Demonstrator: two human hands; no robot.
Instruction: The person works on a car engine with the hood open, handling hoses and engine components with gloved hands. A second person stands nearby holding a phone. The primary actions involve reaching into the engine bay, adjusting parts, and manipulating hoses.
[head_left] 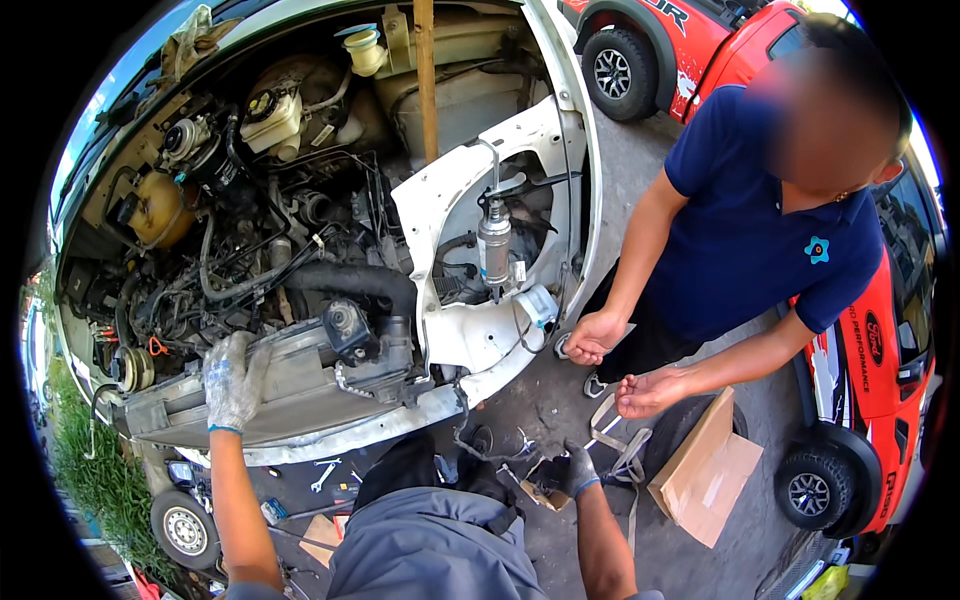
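Observation:
My left hand (233,382), in a pale knitted glove, lies with its fingers stretched over the top edge of the radiator (290,385) at the front of the engine bay. Lower down on the right, my right hand (578,470), in a greyish glove, is closed around a dark wiring harness (500,457). The harness hangs from the white front panel (480,375) and runs across to that hand. My right fingertips are partly hidden. Behind the radiator, the engine (250,265) shows hoses, cables and a yellowed coolant tank (162,208).
A co-worker (770,200) in a dark blue shirt stands at the right, both hands raised. A wooden prop (426,80) stands in the bay. On the ground lie a cardboard box (705,470), a spare wheel (185,530) and wrenches (322,476). Red vehicles (850,390) stand behind.

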